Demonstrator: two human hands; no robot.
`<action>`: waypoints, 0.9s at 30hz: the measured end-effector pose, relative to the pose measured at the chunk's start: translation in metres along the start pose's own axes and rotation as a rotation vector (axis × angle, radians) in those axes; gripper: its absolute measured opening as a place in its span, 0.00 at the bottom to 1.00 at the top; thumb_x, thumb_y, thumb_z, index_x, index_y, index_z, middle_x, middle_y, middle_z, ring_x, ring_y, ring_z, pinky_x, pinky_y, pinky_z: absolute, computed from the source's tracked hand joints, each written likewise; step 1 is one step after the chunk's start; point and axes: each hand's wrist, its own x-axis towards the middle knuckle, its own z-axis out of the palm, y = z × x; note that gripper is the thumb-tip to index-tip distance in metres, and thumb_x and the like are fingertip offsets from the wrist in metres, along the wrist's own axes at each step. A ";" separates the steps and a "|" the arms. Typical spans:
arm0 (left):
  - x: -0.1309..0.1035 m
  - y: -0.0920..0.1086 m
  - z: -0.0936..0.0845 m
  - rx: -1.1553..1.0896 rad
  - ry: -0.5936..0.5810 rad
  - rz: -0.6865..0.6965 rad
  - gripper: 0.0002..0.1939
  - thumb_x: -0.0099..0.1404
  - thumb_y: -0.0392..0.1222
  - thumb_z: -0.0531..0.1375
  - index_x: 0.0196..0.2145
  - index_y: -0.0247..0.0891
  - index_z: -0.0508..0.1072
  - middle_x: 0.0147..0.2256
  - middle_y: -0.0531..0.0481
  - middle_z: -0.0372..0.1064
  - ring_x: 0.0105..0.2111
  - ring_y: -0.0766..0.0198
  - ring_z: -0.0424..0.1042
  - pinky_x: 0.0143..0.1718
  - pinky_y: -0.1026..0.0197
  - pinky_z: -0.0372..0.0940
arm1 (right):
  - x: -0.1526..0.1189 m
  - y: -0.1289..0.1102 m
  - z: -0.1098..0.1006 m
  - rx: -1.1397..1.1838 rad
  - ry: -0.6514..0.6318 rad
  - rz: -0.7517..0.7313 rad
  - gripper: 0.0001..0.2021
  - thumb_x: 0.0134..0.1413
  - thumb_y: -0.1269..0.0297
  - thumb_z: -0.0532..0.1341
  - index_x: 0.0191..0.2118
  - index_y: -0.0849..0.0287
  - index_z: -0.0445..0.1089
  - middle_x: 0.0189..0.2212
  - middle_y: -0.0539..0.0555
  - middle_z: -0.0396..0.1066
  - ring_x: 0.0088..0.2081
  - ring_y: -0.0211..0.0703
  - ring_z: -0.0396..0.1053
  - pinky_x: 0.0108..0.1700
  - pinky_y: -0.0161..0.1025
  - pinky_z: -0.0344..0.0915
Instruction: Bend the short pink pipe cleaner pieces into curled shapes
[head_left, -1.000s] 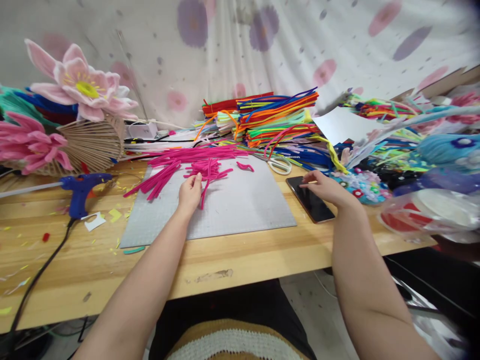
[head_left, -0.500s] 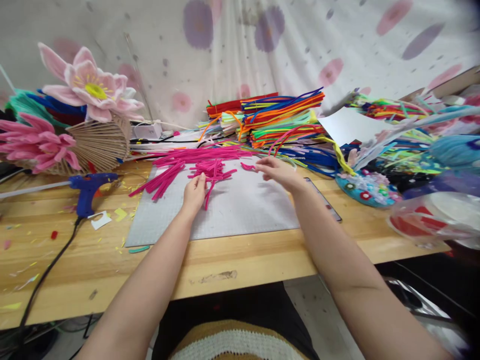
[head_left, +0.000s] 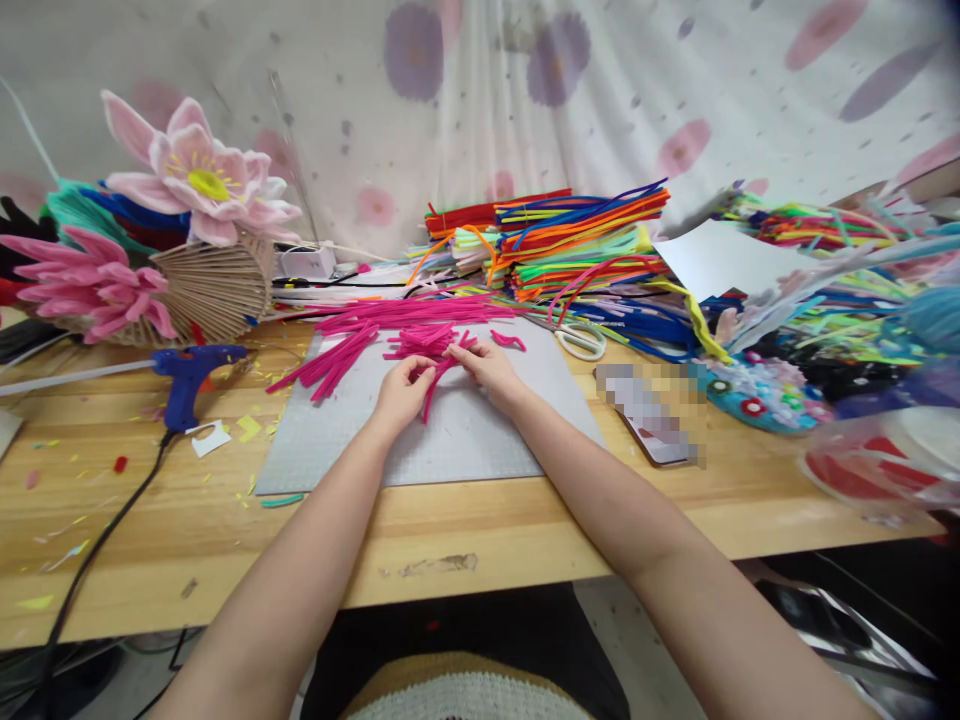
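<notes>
A magenta pipe cleaner (head_left: pixel 440 377) is pinched between the thumb and finger of my left hand (head_left: pixel 405 390), with one end hanging down over the grey cutting mat (head_left: pixel 495 440). My right hand (head_left: pixel 489 370) has its fingertips closed on the same pipe cleaner, close to the left fingers. Just beyond both hands lies a pile of short magenta pipe cleaners (head_left: pixel 420 340). A small bent magenta piece (head_left: pixel 508 341) rests on the mat beyond my right hand. Longer magenta pipe cleaners (head_left: pixel 409 310) lie across the mat's far edge, and more fan out at its left.
A blue glue gun (head_left: pixel 191 380) stands on the left, its cord trailing forward. Pink fuzzy flowers (head_left: pixel 202 180) rise behind it. White-handled scissors (head_left: pixel 581 342) and a phone (head_left: pixel 649 415) lie right of the mat. Bundles of coloured pipe cleaners (head_left: pixel 570 240) are stacked at the back.
My right hand has let go of the bent magenta piece, which now lies on the mat, and moved left to the pipe cleaner in my left hand. Scissors and phone are now uncovered.
</notes>
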 end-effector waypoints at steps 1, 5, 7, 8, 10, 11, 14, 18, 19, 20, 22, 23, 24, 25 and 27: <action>0.000 -0.001 0.000 0.015 0.007 0.008 0.08 0.56 0.43 0.56 0.30 0.37 0.70 0.25 0.53 0.68 0.25 0.67 0.65 0.30 0.63 0.61 | 0.000 0.001 0.000 0.008 0.028 -0.004 0.17 0.40 0.50 0.63 0.25 0.62 0.71 0.13 0.45 0.54 0.20 0.31 0.53 0.22 0.31 0.49; -0.003 0.001 -0.002 0.196 0.051 0.050 0.08 0.59 0.45 0.54 0.30 0.38 0.68 0.28 0.51 0.68 0.29 0.64 0.66 0.34 0.61 0.60 | 0.005 0.004 0.000 0.089 0.159 -0.007 0.18 0.40 0.48 0.62 0.25 0.61 0.70 0.13 0.44 0.53 0.18 0.30 0.50 0.19 0.31 0.47; -0.006 0.005 -0.003 0.320 0.076 0.095 0.06 0.60 0.43 0.53 0.30 0.39 0.66 0.30 0.50 0.67 0.32 0.63 0.66 0.35 0.60 0.59 | 0.008 0.006 -0.001 0.164 0.200 0.007 0.18 0.40 0.47 0.62 0.25 0.60 0.68 0.14 0.45 0.56 0.17 0.29 0.51 0.18 0.31 0.46; -0.008 0.008 -0.002 0.369 0.082 0.127 0.05 0.61 0.42 0.53 0.30 0.40 0.65 0.31 0.49 0.67 0.34 0.62 0.66 0.36 0.60 0.59 | 0.009 0.007 -0.002 0.195 0.214 0.017 0.19 0.41 0.46 0.62 0.24 0.60 0.67 0.15 0.46 0.56 0.17 0.29 0.51 0.18 0.32 0.46; -0.011 0.013 0.000 0.449 0.075 0.184 0.04 0.62 0.40 0.52 0.30 0.40 0.64 0.33 0.48 0.66 0.36 0.60 0.66 0.37 0.59 0.59 | 0.011 0.009 -0.004 0.235 0.232 0.033 0.19 0.42 0.46 0.62 0.24 0.59 0.66 0.15 0.46 0.57 0.16 0.29 0.52 0.17 0.32 0.46; -0.012 0.015 0.001 0.486 0.061 0.204 0.04 0.62 0.39 0.52 0.30 0.40 0.63 0.34 0.47 0.65 0.36 0.60 0.66 0.37 0.59 0.60 | 0.011 0.009 -0.004 0.252 0.241 0.043 0.19 0.42 0.46 0.61 0.24 0.59 0.66 0.15 0.46 0.57 0.16 0.29 0.52 0.17 0.32 0.46; -0.013 0.021 0.006 0.601 0.013 0.235 0.03 0.63 0.37 0.51 0.31 0.40 0.62 0.35 0.45 0.64 0.36 0.59 0.66 0.35 0.59 0.60 | 0.013 0.009 -0.005 0.322 0.290 0.094 0.16 0.44 0.51 0.62 0.22 0.60 0.65 0.14 0.46 0.56 0.16 0.29 0.50 0.17 0.31 0.46; -0.013 0.028 0.014 0.729 -0.036 0.245 0.05 0.65 0.37 0.49 0.33 0.38 0.63 0.37 0.43 0.63 0.36 0.57 0.67 0.34 0.59 0.59 | 0.016 0.007 -0.006 0.428 0.366 0.182 0.11 0.46 0.60 0.60 0.21 0.61 0.65 0.13 0.45 0.54 0.15 0.28 0.48 0.16 0.30 0.44; -0.014 0.029 0.015 0.748 -0.047 0.246 0.06 0.65 0.37 0.48 0.33 0.38 0.63 0.37 0.42 0.63 0.36 0.57 0.67 0.33 0.59 0.59 | 0.017 0.007 -0.007 0.446 0.376 0.195 0.11 0.46 0.61 0.60 0.20 0.61 0.65 0.13 0.45 0.53 0.15 0.28 0.47 0.16 0.30 0.43; -0.014 0.031 0.016 0.757 -0.055 0.248 0.06 0.65 0.37 0.48 0.33 0.37 0.63 0.38 0.41 0.63 0.35 0.56 0.68 0.32 0.59 0.59 | 0.018 0.007 -0.007 0.461 0.382 0.204 0.10 0.47 0.63 0.59 0.20 0.62 0.65 0.13 0.45 0.53 0.15 0.27 0.47 0.16 0.30 0.42; -0.015 0.032 0.017 0.750 -0.060 0.249 0.07 0.66 0.38 0.47 0.34 0.37 0.64 0.39 0.40 0.63 0.35 0.55 0.68 0.32 0.59 0.59 | 0.018 0.006 -0.008 0.480 0.391 0.204 0.10 0.48 0.64 0.58 0.20 0.63 0.65 0.13 0.45 0.53 0.14 0.27 0.46 0.16 0.30 0.41; -0.015 0.031 0.018 0.743 -0.054 0.246 0.08 0.66 0.39 0.47 0.34 0.37 0.64 0.39 0.40 0.63 0.35 0.55 0.68 0.32 0.59 0.59 | 0.018 0.006 -0.008 0.489 0.389 0.193 0.10 0.48 0.64 0.59 0.20 0.63 0.65 0.13 0.45 0.53 0.14 0.26 0.46 0.15 0.30 0.41; -0.015 0.031 0.017 0.739 -0.044 0.240 0.08 0.66 0.39 0.47 0.35 0.37 0.64 0.39 0.40 0.63 0.35 0.56 0.69 0.32 0.59 0.58 | 0.018 0.006 -0.009 0.500 0.376 0.178 0.11 0.48 0.64 0.59 0.21 0.63 0.65 0.13 0.45 0.53 0.14 0.26 0.46 0.15 0.30 0.41; -0.015 0.029 0.017 0.736 -0.032 0.233 0.08 0.66 0.40 0.47 0.36 0.37 0.65 0.40 0.40 0.64 0.36 0.56 0.69 0.32 0.59 0.58 | 0.018 0.005 -0.009 0.514 0.353 0.161 0.11 0.48 0.62 0.60 0.21 0.63 0.65 0.13 0.44 0.53 0.14 0.26 0.46 0.15 0.29 0.41; -0.015 0.027 0.016 0.728 -0.005 0.229 0.10 0.67 0.40 0.46 0.38 0.37 0.65 0.40 0.41 0.66 0.37 0.56 0.69 0.33 0.60 0.58 | 0.017 0.005 -0.009 0.551 0.298 0.139 0.13 0.47 0.58 0.62 0.22 0.62 0.64 0.13 0.44 0.53 0.14 0.26 0.47 0.15 0.28 0.42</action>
